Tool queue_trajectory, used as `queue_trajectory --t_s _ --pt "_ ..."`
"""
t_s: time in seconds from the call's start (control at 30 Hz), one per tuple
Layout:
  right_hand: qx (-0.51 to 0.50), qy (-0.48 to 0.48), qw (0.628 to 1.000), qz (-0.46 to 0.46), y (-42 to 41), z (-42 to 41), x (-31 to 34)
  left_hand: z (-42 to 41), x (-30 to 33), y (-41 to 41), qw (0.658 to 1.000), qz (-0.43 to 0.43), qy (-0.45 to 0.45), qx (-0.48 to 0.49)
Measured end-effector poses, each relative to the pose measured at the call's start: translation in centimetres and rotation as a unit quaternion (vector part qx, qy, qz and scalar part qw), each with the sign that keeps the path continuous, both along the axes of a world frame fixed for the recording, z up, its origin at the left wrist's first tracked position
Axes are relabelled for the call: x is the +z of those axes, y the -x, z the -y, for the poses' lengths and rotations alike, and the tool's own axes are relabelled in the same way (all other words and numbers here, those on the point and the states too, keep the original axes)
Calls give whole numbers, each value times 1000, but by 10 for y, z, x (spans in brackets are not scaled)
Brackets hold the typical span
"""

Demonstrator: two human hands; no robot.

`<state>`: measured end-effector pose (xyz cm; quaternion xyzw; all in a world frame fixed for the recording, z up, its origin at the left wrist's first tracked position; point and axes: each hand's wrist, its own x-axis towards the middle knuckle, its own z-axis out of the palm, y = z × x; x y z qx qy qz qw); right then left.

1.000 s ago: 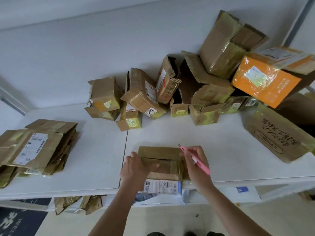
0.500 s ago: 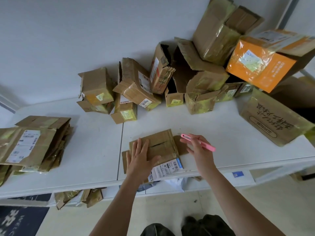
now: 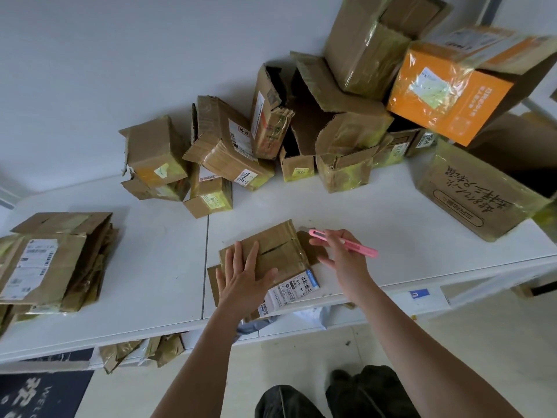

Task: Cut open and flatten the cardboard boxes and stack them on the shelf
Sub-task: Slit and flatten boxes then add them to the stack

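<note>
Head view, looking down: nearest the camera are the person's dark trousers [image 3: 331,396] and, to the left on the floor, a dark mat [image 3: 39,393] with pale lettering. Both bare forearms reach forward over the front edge of the white table [image 3: 162,267]. The left hand [image 3: 244,276] lies flat with straight, spread fingers pressing on the flattened box [image 3: 280,251], which lies near the table's front edge with a white shipping label [image 3: 291,292] at its near right corner. The right hand [image 3: 343,254] is just beside the box's right side, its thumb and first fingers pinching a pink utility knife [image 3: 346,243]; the other fingers are extended, and the knife's tip points left over the box's far right corner. The two hands are apart.

On a lower level under the table edge some crumpled cardboard scraps [image 3: 141,351] show. At the left end of the table sits a stack of flattened boxes [image 3: 54,263], the top one bearing a white label. Farther back, against the white wall [image 3: 120,70], a jumble of unflattened boxes [image 3: 229,146] leans together, many wrapped in yellowish tape. At the far right an orange box [image 3: 452,95] rests tilted atop the heap, and a large brown box with black print [image 3: 476,194] lies on its side.
</note>
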<state>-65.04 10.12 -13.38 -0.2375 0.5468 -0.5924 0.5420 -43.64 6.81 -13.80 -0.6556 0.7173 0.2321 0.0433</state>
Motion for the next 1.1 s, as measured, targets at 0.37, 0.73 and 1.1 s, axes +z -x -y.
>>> queue_trajectory --t_s 0.37,0.73,1.1 --pt "38 2 999 -8 -1 10 -10 3 -2 1 1000 27 -5 -2" --pt "116 31 988 -96 19 -23 -10 1 -2 3 999 34 4 5" --pt "104 55 979 -165 13 -6 7 4 5 6 1000 7 -18 23"
